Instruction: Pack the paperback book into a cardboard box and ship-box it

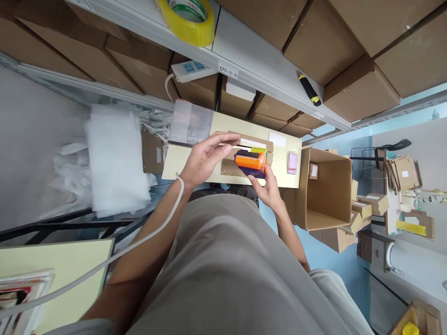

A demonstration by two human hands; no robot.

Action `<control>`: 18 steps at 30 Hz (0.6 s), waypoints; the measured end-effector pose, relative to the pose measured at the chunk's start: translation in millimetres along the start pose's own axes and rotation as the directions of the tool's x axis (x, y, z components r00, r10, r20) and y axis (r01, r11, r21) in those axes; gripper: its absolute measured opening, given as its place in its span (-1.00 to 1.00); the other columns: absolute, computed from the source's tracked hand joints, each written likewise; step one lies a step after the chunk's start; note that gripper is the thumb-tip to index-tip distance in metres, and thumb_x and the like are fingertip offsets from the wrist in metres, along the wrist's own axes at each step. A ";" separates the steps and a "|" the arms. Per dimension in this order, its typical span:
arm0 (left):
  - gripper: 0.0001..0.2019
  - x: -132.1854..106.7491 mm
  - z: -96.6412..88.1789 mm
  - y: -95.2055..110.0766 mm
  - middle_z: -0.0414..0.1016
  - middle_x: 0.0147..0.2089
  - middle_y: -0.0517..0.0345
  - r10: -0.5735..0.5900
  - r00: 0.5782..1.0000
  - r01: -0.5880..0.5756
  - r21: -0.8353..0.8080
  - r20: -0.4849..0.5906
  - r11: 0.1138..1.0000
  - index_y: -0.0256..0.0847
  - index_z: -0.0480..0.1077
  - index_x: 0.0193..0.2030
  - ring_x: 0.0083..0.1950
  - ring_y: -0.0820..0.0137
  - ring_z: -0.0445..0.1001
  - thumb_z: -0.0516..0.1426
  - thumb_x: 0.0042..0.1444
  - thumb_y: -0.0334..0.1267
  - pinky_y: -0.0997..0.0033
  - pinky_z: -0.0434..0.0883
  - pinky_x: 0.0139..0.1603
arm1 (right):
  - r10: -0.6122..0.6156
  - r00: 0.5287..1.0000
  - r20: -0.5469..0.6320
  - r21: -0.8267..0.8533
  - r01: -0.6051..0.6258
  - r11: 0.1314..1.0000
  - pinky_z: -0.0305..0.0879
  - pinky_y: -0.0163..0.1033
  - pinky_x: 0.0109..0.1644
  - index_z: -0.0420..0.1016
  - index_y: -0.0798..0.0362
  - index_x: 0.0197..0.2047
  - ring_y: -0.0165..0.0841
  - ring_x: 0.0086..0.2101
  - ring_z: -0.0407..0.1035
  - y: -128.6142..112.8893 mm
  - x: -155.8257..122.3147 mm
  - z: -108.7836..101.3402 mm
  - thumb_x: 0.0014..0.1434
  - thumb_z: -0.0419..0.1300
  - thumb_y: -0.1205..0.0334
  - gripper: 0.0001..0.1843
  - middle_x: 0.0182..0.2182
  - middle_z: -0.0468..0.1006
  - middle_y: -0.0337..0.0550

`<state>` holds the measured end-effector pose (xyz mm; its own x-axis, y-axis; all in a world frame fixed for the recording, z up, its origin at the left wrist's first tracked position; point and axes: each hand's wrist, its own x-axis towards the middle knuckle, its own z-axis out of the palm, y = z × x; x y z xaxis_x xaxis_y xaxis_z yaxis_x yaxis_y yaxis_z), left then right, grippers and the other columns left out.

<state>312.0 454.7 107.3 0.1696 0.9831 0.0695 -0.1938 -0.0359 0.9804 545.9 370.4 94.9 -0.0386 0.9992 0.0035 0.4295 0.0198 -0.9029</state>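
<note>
Two hands meet over the bench's [174, 160] middle. The right hand [269, 190] has its fingers closed on an orange-and-purple block [249, 163]; the left hand [206, 158] curls loosely beside it, grip unclear. The block looks small, light and rigid, best held by its flat sides.

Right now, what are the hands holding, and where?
The right hand grips a small orange and purple box by its lower right end; the left hand touches its upper left edge.
</note>
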 end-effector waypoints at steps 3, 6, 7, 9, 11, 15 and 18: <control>-0.59 -5.1 -1.3 10.1 0.69 0.16 -0.08 0.080 0.995 -0.086 0.118 0.053 0.989 -0.12 0.72 0.17 0.25 0.04 0.65 0.39 0.35 0.09 -0.04 0.62 0.40 | -0.066 0.997 0.028 -0.172 0.070 0.983 0.62 0.13 0.22 0.55 -0.10 0.21 -0.03 0.01 0.61 3.8 -1.2 -13.4 0.51 0.35 -0.16 -0.60 0.01 0.71 0.02; -0.69 -16.0 1.4 18.6 0.71 0.10 -0.03 0.199 0.978 -0.207 0.253 0.058 0.945 -0.08 0.73 0.10 0.18 0.08 0.66 0.37 0.37 0.02 -0.04 0.62 0.38 | -0.162 0.986 0.040 -0.319 0.166 0.933 0.61 0.21 0.23 0.52 -0.09 0.21 0.03 0.05 0.58 9.1 -0.6 -23.3 0.55 0.30 -0.02 -0.70 0.02 0.68 0.08; -0.73 -20.0 2.6 20.9 0.71 0.08 -0.01 0.241 0.969 -0.247 0.300 0.056 0.921 -0.06 0.73 0.08 0.16 0.09 0.67 0.36 0.39 -0.01 -0.04 0.62 0.37 | -0.196 0.980 0.043 -0.358 0.198 0.912 0.60 0.24 0.25 0.51 -0.09 0.23 0.05 0.08 0.57 11.3 -0.3 -25.5 0.54 0.29 0.02 -0.70 0.04 0.67 0.10; -0.80 -27.1 5.0 24.4 0.73 0.04 0.02 0.321 0.946 -0.316 0.391 0.054 0.865 -0.03 0.74 0.03 0.11 0.11 0.68 0.33 0.41 -0.06 -0.04 0.62 0.33 | -0.262 0.963 0.055 -0.435 0.260 0.862 0.59 0.29 0.28 0.47 -0.07 0.28 0.08 0.13 0.56 15.4 0.5 -28.6 0.53 0.28 0.10 -0.68 0.07 0.67 0.13; -0.83 -31.9 6.9 26.2 0.75 0.00 0.04 0.391 0.919 -0.369 0.464 0.053 0.805 -0.03 0.73 0.00 0.07 0.12 0.69 0.30 0.43 -0.10 -0.03 0.64 0.27 | -0.330 0.941 0.078 -0.513 0.322 0.796 0.59 0.32 0.27 0.42 -0.04 0.31 0.10 0.14 0.57 17.7 1.3 -30.7 0.51 0.25 0.19 -0.65 0.07 0.66 0.15; -0.81 -34.7 8.7 27.2 0.76 -0.03 0.04 0.480 0.876 -0.427 0.543 0.050 0.723 -0.04 0.71 -0.01 0.01 0.13 0.71 0.23 0.49 -0.13 -0.01 0.66 0.14 | -0.424 0.893 0.149 -0.634 0.415 0.652 0.60 0.28 0.23 0.38 0.00 0.30 0.06 0.06 0.59 14.5 2.3 -34.0 0.46 0.21 0.34 -0.62 0.01 0.67 0.11; -0.77 -33.9 8.1 27.7 0.77 0.00 0.02 0.480 0.875 -0.425 0.577 0.064 0.697 -0.04 0.71 0.04 0.02 0.12 0.72 0.19 0.51 -0.14 -0.01 0.67 0.13 | -0.444 0.880 0.170 -0.712 0.421 0.562 0.59 0.22 0.19 0.40 -0.02 0.25 -0.01 -0.03 0.59 7.8 3.0 -36.0 0.41 0.17 0.44 -0.61 -0.06 0.66 0.02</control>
<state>308.6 418.9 133.6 0.1177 0.8315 0.5429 0.3506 -0.5463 0.7606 581.6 374.7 103.4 -0.3782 0.8645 0.3312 0.8672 0.4560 -0.2000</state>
